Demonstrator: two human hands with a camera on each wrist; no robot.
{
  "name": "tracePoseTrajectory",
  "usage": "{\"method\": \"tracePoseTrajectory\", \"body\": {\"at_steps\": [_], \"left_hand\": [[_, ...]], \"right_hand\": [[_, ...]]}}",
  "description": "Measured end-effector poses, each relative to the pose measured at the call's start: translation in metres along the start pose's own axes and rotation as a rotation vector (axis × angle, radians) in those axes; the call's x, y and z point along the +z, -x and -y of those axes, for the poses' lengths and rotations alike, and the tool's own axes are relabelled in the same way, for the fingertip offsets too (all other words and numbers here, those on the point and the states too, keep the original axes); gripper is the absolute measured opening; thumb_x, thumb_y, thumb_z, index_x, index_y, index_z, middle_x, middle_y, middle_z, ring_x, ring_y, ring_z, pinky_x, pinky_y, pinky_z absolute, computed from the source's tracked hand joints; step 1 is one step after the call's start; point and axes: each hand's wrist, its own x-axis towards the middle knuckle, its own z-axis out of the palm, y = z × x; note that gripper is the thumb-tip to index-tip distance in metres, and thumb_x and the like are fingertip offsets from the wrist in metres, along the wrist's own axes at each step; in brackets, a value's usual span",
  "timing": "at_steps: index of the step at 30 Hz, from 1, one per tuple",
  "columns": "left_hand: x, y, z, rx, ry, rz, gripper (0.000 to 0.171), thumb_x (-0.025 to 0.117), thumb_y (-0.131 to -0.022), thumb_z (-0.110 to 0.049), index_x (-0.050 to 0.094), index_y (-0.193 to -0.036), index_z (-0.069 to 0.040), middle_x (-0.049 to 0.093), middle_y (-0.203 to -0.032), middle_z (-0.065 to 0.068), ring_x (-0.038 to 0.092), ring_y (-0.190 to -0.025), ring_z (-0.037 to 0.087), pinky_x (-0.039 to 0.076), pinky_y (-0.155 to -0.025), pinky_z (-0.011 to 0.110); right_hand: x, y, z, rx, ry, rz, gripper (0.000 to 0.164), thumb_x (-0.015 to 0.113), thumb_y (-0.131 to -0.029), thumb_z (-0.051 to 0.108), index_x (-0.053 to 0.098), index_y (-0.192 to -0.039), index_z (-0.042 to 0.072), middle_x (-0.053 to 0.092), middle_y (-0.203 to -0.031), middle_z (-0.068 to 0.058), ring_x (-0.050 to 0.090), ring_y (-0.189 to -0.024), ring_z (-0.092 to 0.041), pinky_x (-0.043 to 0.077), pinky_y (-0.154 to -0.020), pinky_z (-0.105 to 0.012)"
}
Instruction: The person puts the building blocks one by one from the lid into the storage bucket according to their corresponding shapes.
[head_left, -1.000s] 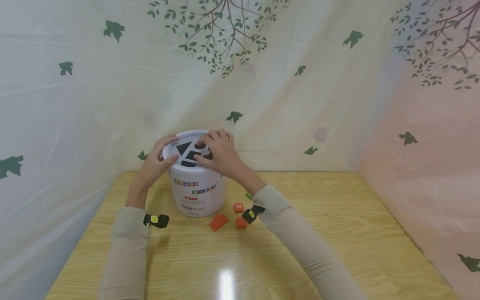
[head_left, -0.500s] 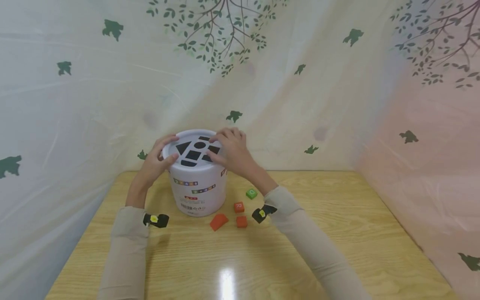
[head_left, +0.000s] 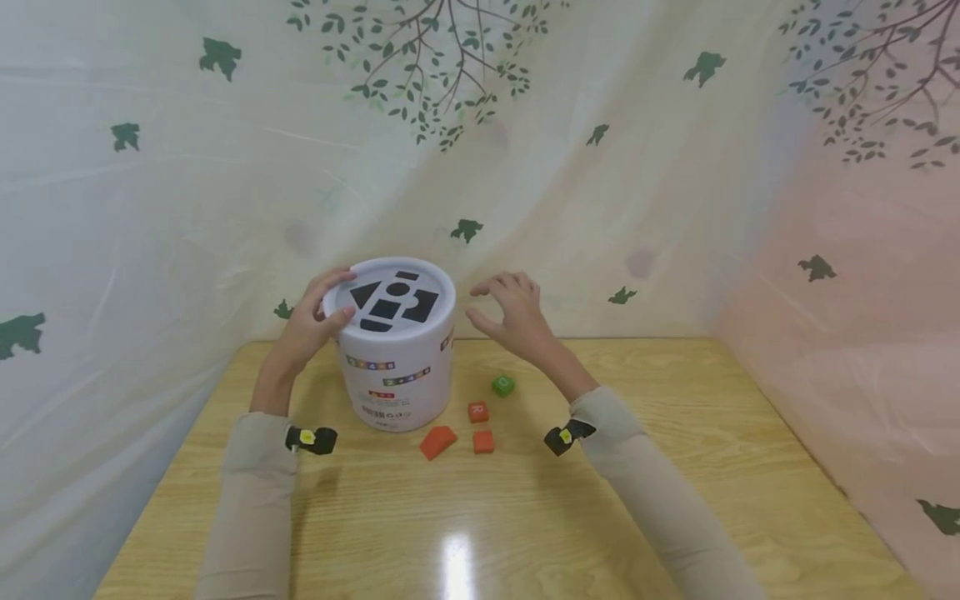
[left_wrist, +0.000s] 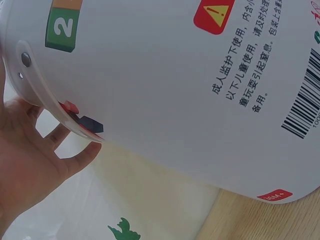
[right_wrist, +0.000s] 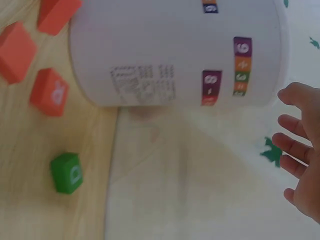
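A white bucket [head_left: 397, 375] with printed number tiles stands at the back left of the table, its lid [head_left: 345, 293] cut with dark holes of various shapes. My left hand [head_left: 311, 315] grips the lid's left edge, thumb on top and fingers at the rim; in the left wrist view, a white handle [left_wrist: 55, 107] hangs beside that hand. My right hand [head_left: 517, 312] hovers right of the bucket, apart from it, fingers loosely bent and holding nothing. Below it lie a green letter block [head_left: 503, 385], a red letter block [head_left: 477, 412], another red block [head_left: 483, 442] and a red angular block [head_left: 438, 442].
The blocks lie on a wood-grain table [head_left: 637, 467], in front and right of the bucket. A pale curtain [head_left: 600, 208] with leaf and bird prints hangs directly behind the table, and more cloth closes in both sides.
My right hand has moved from over the lid to the right, off the bucket, uncovering the lid's holes and the green block. My left hand has stayed on the rim.
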Motion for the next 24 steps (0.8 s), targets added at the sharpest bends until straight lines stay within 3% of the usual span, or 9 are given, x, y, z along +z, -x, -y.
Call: {"method": "tracePoseTrajectory", "body": {"at_steps": [6,24], "left_hand": [[0.0,-0.001,0.0,-0.009,-0.015,0.006,0.067,0.061,-0.097,-0.028,0.036,-0.158,-0.014,0.016,-0.17,0.009,0.022,-0.152,0.043,0.023,-0.121,0.07],[0.0,0.001,-0.002,-0.013,0.02,0.014,0.068,0.06,-0.096,-0.023,0.034,-0.158,-0.013,0.015,-0.17,0.009,0.022,-0.152,0.041,0.026,-0.121,0.067]], "right_hand": [[0.005,0.02,-0.018,0.06,-0.018,0.05,0.034,0.069,-0.096,0.026,0.067,-0.122,0.004,0.063,-0.123,-0.014,0.045,-0.115,-0.031,0.031,-0.105,-0.055],[0.023,0.06,-0.054,0.06,0.077,0.199,0.035,0.072,-0.093,0.026,0.068,-0.12,0.005,0.065,-0.12,-0.013,0.048,-0.111,-0.029,0.035,-0.102,-0.055]]}}
